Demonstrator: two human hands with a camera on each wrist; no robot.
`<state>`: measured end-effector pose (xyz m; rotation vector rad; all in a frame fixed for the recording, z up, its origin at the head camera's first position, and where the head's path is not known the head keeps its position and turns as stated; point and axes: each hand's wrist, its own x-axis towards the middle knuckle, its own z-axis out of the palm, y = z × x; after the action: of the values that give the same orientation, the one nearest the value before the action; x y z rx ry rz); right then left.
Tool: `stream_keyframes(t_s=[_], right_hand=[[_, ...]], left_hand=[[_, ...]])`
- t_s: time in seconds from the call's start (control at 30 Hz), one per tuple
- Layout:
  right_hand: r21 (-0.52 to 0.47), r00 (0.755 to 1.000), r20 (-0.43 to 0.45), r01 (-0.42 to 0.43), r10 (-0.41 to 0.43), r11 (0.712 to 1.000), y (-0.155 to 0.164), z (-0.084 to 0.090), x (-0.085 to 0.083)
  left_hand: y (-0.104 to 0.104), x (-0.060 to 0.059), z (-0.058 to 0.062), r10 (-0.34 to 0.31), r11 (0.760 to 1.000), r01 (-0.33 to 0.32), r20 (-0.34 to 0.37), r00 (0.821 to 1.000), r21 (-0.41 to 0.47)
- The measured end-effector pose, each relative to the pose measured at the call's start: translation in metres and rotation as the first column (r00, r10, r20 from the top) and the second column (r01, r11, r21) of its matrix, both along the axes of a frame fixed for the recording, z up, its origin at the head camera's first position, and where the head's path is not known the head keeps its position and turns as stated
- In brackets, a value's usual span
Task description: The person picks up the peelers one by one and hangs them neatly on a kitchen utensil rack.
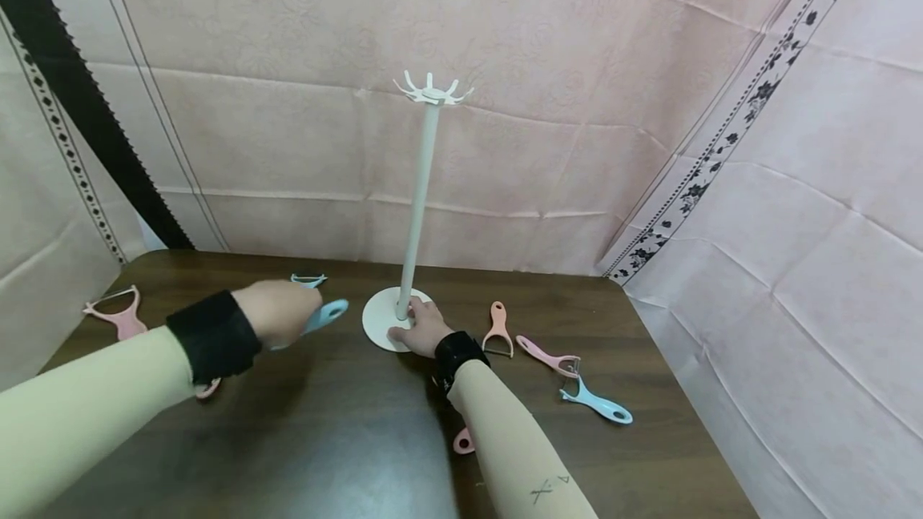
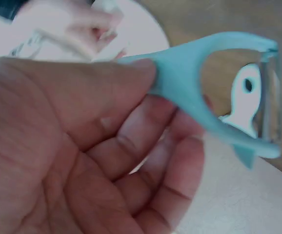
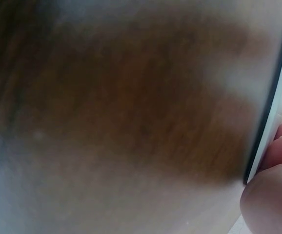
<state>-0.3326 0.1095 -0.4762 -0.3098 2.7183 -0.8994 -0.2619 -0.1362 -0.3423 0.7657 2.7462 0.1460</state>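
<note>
Nearest to the head camera: two forearms in pale sleeves with black wrist bands, over a dark wooden table [image 1: 324, 439].

Left hand [image 1: 277, 312], raised a little above the table, fingers curled round a light blue peeler [image 1: 324, 315]. Handle end with its hole sticking out from the hand toward the stand in the head view. In the left wrist view, thumb and fingers [image 2: 131, 161] clamped on the handle of the same peeler, its Y-shaped head and metal blade free beyond the fingertips, on the right.

Right hand [image 1: 421, 327] lying on the round base [image 1: 378, 319] of a white hook stand [image 1: 418, 199], fingers spread and fairly straight, touching the base just beside the pole. Not closed round anything. In the right wrist view, only fingertips [image 3: 277, 146] against the thin edge of the white base, everything else blurred wood.

Stand upright in the middle of the table, with a crown of small hooks [image 1: 431, 90] on top, nothing hanging there.

Around on the table:
- another light blue peeler [image 1: 308, 279] behind the left hand, near the back edge;
- pink peeler [image 1: 118, 315] far on the left;
- pink handle end [image 1: 207, 389] showing under the left forearm;
- orange-pink peeler [image 1: 497, 328] just right of the right hand;
- pink peeler [image 1: 550, 357] beside it, and a blue peeler [image 1: 597, 404] near that, heads close together;
- pink handle end [image 1: 464, 440] partly hidden by the right forearm.

Pink cloth [image 1: 288, 102] with fold lines behind and at both sides.
</note>
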Motion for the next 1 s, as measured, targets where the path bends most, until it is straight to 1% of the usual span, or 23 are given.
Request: stream_keyframes(t_s=[0.07, 0.13, 0.17, 0.27, 0.33, 0.4, 0.43, 0.5, 0.63, 0.7, 0.73, 0.83, 0.9, 0.97, 1.0], right_hand=[[-0.005, 1.000, -0.001, -0.002, 0.002, 1.000, 0.000, 0.001, 0.001], [-0.011, 1.000, -0.001, -0.002, 0.002, 1.000, -0.001, 0.002, 0.003], [-0.018, 1.000, -0.003, -0.001, 0.001, 1.000, -0.001, 0.002, 0.004], [-0.012, 1.000, -0.005, 0.002, -0.002, 1.000, -0.001, 0.002, 0.004], [-0.013, 1.000, -0.005, 0.003, -0.003, 1.000, -0.001, 0.001, 0.004], [-0.013, 1.000, -0.005, 0.008, -0.008, 1.000, -0.001, 0.000, 0.003], [-0.013, 1.000, -0.007, 0.011, -0.011, 1.000, -0.001, 0.000, 0.003], [-0.025, 1.000, -0.014, 0.014, -0.014, 1.000, -0.001, -0.001, 0.002], [-0.029, 1.000, -0.011, 0.017, -0.017, 0.999, 0.000, -0.003, 0.001], [-0.033, 1.000, -0.013, 0.018, -0.018, 0.999, 0.000, -0.004, 0.001], [-0.031, 1.000, -0.010, 0.021, -0.021, 0.999, 0.000, -0.004, 0.000], [-0.037, 1.000, -0.010, 0.024, -0.024, 0.999, 0.000, -0.004, -0.001], [-0.034, 1.000, -0.005, 0.025, -0.025, 0.999, 0.000, -0.005, -0.002], [-0.036, 1.000, 0.002, 0.025, -0.025, 0.999, 0.001, -0.007, -0.005], [-0.035, 1.000, 0.006, 0.027, -0.027, 0.999, 0.001, -0.009, -0.006]], left_hand=[[0.001, -0.014, 0.007, 0.010, 0.996, -0.010, 0.002, 1.000, 0.090], [0.003, -0.027, 0.013, 0.029, 0.984, -0.027, -0.014, 0.999, 0.179], [0.005, -0.033, 0.015, 0.042, 0.973, -0.036, -0.022, 0.999, 0.228], [0.012, -0.049, 0.020, 0.086, 0.936, -0.046, -0.101, 0.991, 0.349], [0.019, -0.059, 0.023, 0.130, 0.901, -0.058, -0.142, 0.981, 0.430], [0.028, -0.070, 0.028, 0.188, 0.854, -0.077, -0.168, 0.968, 0.514], [0.032, -0.075, 0.031, 0.215, 0.823, -0.088, -0.166, 0.962, 0.561], [0.041, -0.085, 0.039, 0.261, 0.753, -0.094, -0.166, 0.951, 0.651], [0.060, -0.103, 0.059, 0.309, 0.601, -0.083, -0.135, 0.942, 0.795], [0.067, -0.110, 0.070, 0.328, 0.534, -0.077, -0.123, 0.937, 0.842], [0.071, -0.111, 0.076, 0.340, 0.505, -0.079, -0.114, 0.934, 0.859], [0.081, -0.118, 0.093, 0.372, 0.436, -0.072, -0.107, 0.922, 0.897], [0.087, -0.121, 0.102, 0.394, 0.400, -0.063, -0.109, 0.913, 0.914], [0.092, -0.124, 0.109, 0.411, 0.365, -0.050, -0.112, 0.905, 0.930], [0.095, -0.125, 0.112, 0.421, 0.352, -0.047, -0.113, 0.900, 0.935]])
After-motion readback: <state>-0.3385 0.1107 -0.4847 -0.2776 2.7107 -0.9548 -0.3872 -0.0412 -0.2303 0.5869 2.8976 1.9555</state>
